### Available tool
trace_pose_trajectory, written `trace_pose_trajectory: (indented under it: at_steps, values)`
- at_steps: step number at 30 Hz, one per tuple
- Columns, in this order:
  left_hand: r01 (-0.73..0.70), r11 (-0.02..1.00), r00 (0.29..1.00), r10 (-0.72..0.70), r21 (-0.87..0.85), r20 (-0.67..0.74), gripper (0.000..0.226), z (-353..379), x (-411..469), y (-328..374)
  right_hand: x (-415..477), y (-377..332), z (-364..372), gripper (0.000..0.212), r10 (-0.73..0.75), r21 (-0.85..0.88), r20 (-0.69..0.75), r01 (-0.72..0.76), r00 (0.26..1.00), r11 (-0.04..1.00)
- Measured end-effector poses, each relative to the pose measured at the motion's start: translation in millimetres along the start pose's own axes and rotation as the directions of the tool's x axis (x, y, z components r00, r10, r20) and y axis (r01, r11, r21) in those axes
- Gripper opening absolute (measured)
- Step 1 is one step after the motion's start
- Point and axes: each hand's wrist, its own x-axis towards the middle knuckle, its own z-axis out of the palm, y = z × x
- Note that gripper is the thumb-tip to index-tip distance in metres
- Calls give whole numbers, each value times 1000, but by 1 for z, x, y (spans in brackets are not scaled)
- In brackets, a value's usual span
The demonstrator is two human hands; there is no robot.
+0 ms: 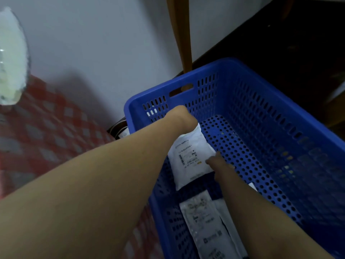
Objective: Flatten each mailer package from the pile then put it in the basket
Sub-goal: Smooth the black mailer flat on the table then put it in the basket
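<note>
Both my arms reach into a blue perforated basket [261, 86]. My left hand [182, 118] grips the far end of a white mailer package [188, 156] with a printed label, holding it inside the basket. My right hand [219, 163] holds the mailer's near right edge; its fingers are mostly hidden. Another flat white mailer [205, 225] with labels lies on the basket floor, closer to me.
The basket stands beside a red-and-white checked surface [46, 124] on the left. A pale bag-like object [11, 58] sits at the far left. A grey wall and a wooden post [182, 34] are behind; dark furniture lies to the right.
</note>
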Motion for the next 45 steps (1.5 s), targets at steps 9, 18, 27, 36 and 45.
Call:
trace_pose_trajectory:
  at_steps: [9, 18, 27, 36, 45]
  values:
    - [-55, 998, 997, 56, 10, -55, 34, -31, -49, -1, -67, -49, -21, 69, -102, -48, -31, 100, 994, 994]
    - [-102, 995, 959, 103, 17, -265, 29, -102, -191, -16, -255, -107, -33, 20, -413, -93, -44, 408, 910, 908]
    - [-117, 985, 879, 45, -124, -475, 24, -154, -353, -93, -435, -125, 16, 16, -705, -206, 52, 698, 707, 685]
    - [-8, 976, 779, -130, -217, -614, 29, -182, -440, -207, -543, -121, 116, 24, -801, -220, 274, 846, 532, 486]
    - [84, 938, 708, -294, -337, -642, 21, -210, -460, -306, -579, -132, 226, 27, -794, -138, 422, 897, 437, 420]
